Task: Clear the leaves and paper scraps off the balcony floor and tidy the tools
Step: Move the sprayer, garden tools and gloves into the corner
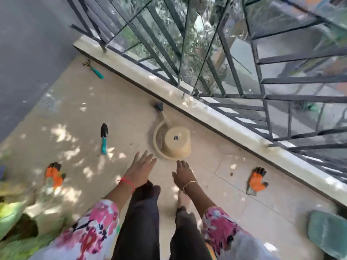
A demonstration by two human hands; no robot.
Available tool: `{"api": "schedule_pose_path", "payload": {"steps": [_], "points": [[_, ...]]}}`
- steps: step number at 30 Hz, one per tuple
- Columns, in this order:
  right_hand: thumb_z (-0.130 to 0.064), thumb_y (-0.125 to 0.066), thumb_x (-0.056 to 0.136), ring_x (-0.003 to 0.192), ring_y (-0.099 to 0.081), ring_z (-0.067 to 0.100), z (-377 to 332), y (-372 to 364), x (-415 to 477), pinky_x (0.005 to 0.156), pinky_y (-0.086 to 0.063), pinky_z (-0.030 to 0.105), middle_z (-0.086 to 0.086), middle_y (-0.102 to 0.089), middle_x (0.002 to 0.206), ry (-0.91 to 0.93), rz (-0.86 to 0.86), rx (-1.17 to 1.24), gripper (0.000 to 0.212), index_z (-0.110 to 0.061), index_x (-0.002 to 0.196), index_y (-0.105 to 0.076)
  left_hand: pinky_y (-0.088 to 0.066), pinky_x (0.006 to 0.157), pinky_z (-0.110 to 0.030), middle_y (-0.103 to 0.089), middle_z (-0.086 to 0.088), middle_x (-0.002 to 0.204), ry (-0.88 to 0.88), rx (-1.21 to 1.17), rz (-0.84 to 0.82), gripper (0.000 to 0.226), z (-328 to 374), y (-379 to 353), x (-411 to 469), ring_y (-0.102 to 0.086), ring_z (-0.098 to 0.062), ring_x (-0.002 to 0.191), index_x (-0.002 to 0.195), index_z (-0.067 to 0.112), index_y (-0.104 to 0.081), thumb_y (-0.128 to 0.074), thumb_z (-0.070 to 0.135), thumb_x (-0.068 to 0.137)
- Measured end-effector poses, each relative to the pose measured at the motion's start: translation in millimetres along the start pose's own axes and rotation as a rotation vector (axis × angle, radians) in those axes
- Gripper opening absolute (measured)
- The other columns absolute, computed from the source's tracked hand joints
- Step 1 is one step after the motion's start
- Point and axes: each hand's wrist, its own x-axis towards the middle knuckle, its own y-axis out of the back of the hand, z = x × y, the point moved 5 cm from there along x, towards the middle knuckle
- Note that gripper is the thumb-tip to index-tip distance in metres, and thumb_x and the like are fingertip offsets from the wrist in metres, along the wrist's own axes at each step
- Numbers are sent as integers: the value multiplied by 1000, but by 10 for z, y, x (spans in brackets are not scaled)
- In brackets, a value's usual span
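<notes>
A beige watering can (173,142) with a dark nozzle stands on the balcony floor near the ledge. My left hand (141,168) and my right hand (183,174) both hover just in front of it, fingers spread, holding nothing. A trowel with a teal handle (103,137) lies to the left of the can. A small hand rake (93,69) lies far back by the wall. One orange work glove (54,175) lies at the left, another orange glove (256,181) at the right.
A stone ledge (216,117) with a dark metal railing (262,87) runs diagonally along the right. A grey wall (28,53) closes the left. Green plants (11,218) sit at the lower left, a teal object (328,231) at the lower right. Small debris specks (231,173) dot the tiles.
</notes>
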Motion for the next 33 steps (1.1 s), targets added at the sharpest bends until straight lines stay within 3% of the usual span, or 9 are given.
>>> {"api": "schedule_pose_path", "payload": {"steps": [3,5,7,10,15,19,24,30,33], "points": [[-20,-41,96,140,-17,27,-106,32,537,113,-21,33,16,-20,151,-21,65,81,57,2,143,-17,-29,106,-50,-66,-7,119,-136,133,-33,48,-347,-151,562,-60,-27,114,112,16,-69,-56,20,66],[-18,-38,97,142,-12,26,-172,-41,951,116,-12,30,16,-14,152,-21,102,141,58,3,144,-12,-17,109,-46,-69,-10,111,-205,137,9,50,-583,-356,973,-64,-30,107,106,8,-71,-42,18,66],[-19,-33,99,144,-2,24,-204,-149,1355,118,-6,30,14,-4,155,-22,110,153,59,2,145,-3,-8,112,-41,-68,-11,114,-178,209,77,53,-791,-480,1374,-62,-32,109,110,5,-69,-40,18,67],[-19,-33,98,144,3,22,-180,-494,1993,118,-6,33,11,2,156,-57,117,200,62,-2,147,1,-21,108,-42,-61,-7,127,-179,204,45,64,-953,-933,1853,-54,-26,122,121,11,-63,-24,23,72],[-17,-32,100,144,2,24,-201,-1041,2864,116,1,29,15,5,155,18,55,163,63,2,144,7,-13,116,-45,-27,-7,154,-232,395,50,67,-1086,-1893,2540,-20,-24,143,148,11,-24,-10,15,82],[-15,-38,98,142,-12,29,-155,-1603,3456,116,-11,31,20,-7,153,14,-1,185,63,5,144,0,-11,116,-45,-18,-12,156,-253,455,61,73,-1123,-2516,2933,-15,-26,144,148,6,-18,-12,17,77],[-19,-49,94,135,-25,33,22,-2118,4173,112,-24,36,24,-23,146,-117,10,154,69,6,143,-7,-26,111,-43,-48,-6,142,-273,472,168,65,-1204,-3152,3301,-42,-22,133,136,13,-49,-39,17,72],[1,-45,90,115,-51,34,247,-2317,4636,90,-43,40,22,-45,129,-230,-49,219,48,1,134,-26,-19,114,-46,-20,-7,156,-288,461,237,74,-1211,-3449,3684,-22,-26,143,149,10,-11,-32,4,78],[2,-43,90,117,-48,34,289,-2238,4550,93,-41,39,22,-45,129,-210,-31,197,41,4,129,-31,-15,115,-47,-9,-5,158,-354,486,212,71,-1157,-3326,3790,-15,-26,144,149,12,0,-22,2,82]]}}
